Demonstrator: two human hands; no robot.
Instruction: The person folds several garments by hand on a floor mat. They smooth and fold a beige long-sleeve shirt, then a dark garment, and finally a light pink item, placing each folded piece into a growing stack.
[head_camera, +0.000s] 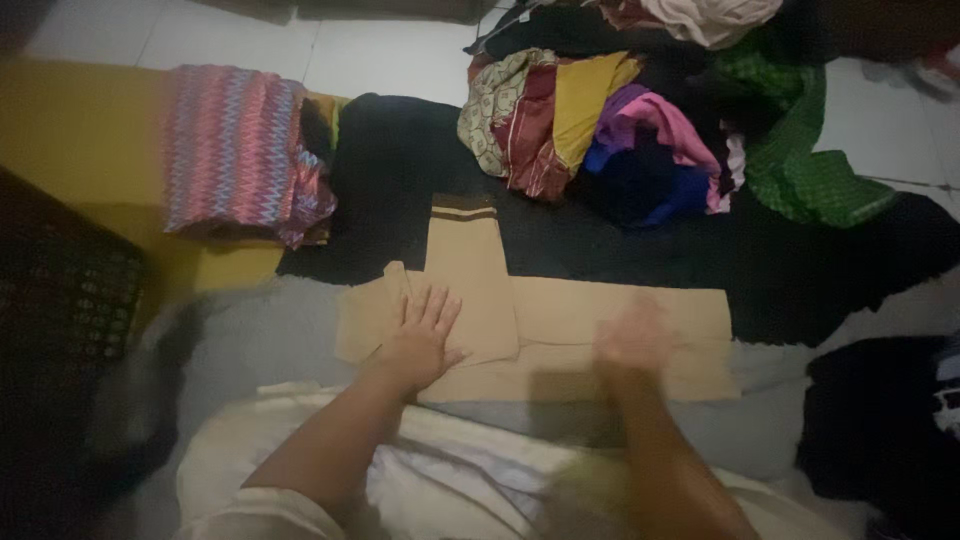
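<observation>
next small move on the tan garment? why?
Probably sweep the right hand outward along the tan garment to flatten its long right section. The left hand lies flat on the folded left part, pinning it, while the right hand is blurred over the unfolded stretch, which lies spread on the black cloth. A fold would likely hold better once it is smooth.

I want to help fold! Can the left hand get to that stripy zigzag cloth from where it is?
Probably yes. The left hand lies flat on the tan garment, and the folded zigzag cloth sits up and to its left, with only bare black cloth between.
</observation>
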